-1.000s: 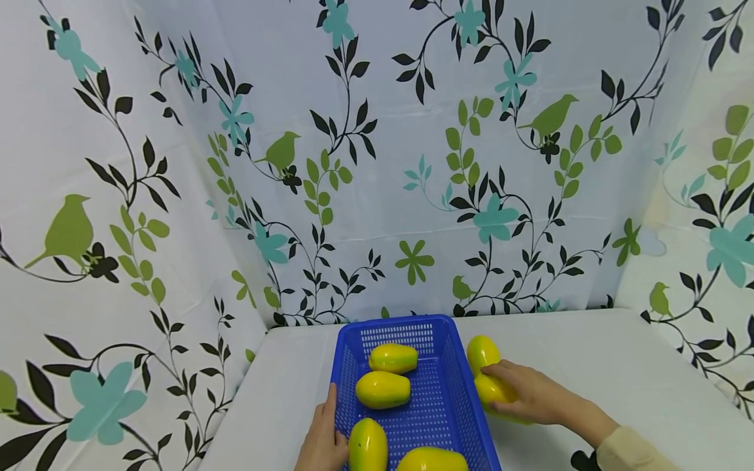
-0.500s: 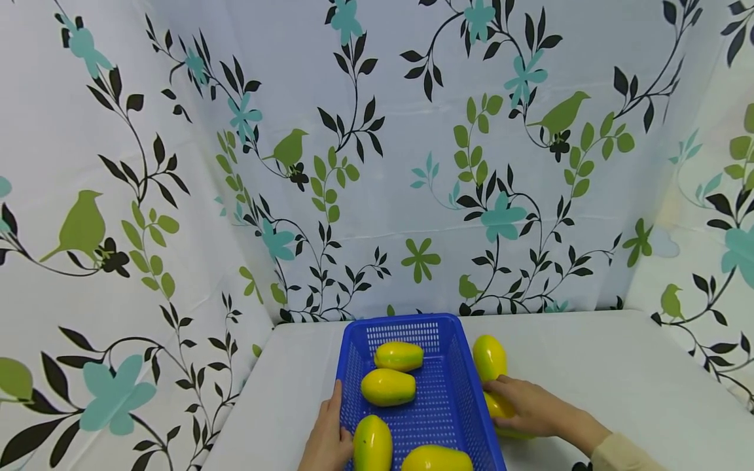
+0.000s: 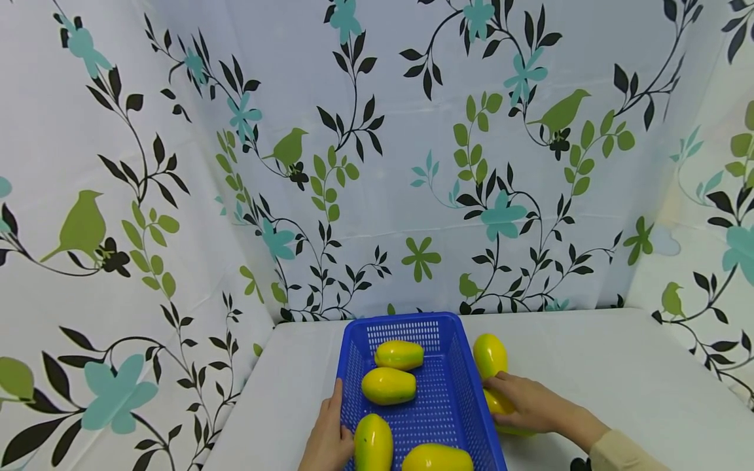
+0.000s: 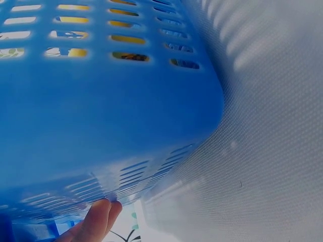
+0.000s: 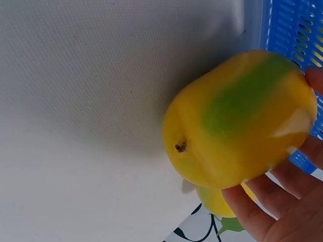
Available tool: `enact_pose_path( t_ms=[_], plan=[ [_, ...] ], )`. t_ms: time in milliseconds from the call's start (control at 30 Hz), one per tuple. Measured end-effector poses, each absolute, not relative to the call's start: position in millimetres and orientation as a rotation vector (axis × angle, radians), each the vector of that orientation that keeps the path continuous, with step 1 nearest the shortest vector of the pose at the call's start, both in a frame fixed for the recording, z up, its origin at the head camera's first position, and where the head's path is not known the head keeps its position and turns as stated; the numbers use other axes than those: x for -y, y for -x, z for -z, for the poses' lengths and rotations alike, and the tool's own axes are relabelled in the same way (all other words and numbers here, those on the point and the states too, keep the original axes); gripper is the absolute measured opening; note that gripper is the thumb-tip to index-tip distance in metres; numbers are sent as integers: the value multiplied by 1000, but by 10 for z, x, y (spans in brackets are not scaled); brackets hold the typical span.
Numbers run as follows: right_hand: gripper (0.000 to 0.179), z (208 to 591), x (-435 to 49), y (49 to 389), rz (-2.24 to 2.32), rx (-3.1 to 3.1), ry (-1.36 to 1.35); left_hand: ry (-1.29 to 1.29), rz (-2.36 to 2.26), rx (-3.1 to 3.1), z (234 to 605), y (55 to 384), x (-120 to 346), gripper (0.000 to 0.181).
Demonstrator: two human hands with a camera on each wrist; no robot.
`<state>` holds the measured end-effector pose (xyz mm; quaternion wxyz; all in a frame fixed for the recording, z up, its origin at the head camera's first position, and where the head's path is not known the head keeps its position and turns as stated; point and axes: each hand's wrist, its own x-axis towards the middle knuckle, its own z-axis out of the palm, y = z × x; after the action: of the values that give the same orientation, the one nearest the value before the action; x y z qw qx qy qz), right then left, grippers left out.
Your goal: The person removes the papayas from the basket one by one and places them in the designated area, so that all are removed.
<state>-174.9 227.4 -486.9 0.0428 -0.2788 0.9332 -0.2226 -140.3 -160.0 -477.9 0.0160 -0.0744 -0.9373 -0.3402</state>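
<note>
Well, not much new — just a small shift of the right hand point(image 3: 533, 402) over the past second, a bit closer to the side of the blue basket point(image 3: 400, 318) and over more of the yellow fruit point(image 5: 237, 126). After that, almost no move at all. Likely means a better hold on the fruit, but no big step forward in the work yet.

On the right: fingers spread apart from each other, bent round the fruit, tips on its skin. Place of the fruit: by the white table point(image 3: 583, 356), just outside the basket's right wall. Resting or a tiny bit raised? Can't tell. Just behind, on the table: another fruit point(image 3: 491, 356).

On the left hand point(image 3: 325, 435): thumb over the basket's left rim, fingers along the outside, two of them close together. Inside the basket: four more fruits point(image 3: 389, 386), same spots as before — two at the far part, two near the front.

No brand, no label, no words to read anywhere. Only a printed cloth point(image 3: 377, 216) at the back.
</note>
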Motion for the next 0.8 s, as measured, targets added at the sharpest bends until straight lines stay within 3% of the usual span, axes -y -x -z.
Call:
enact_pose_path(
  t_ms=[800],
  plan=[
    [51,4585,-2217,1748,599,-2932,899,204,1056,2931,4783,1413,1604,81]
  ],
)
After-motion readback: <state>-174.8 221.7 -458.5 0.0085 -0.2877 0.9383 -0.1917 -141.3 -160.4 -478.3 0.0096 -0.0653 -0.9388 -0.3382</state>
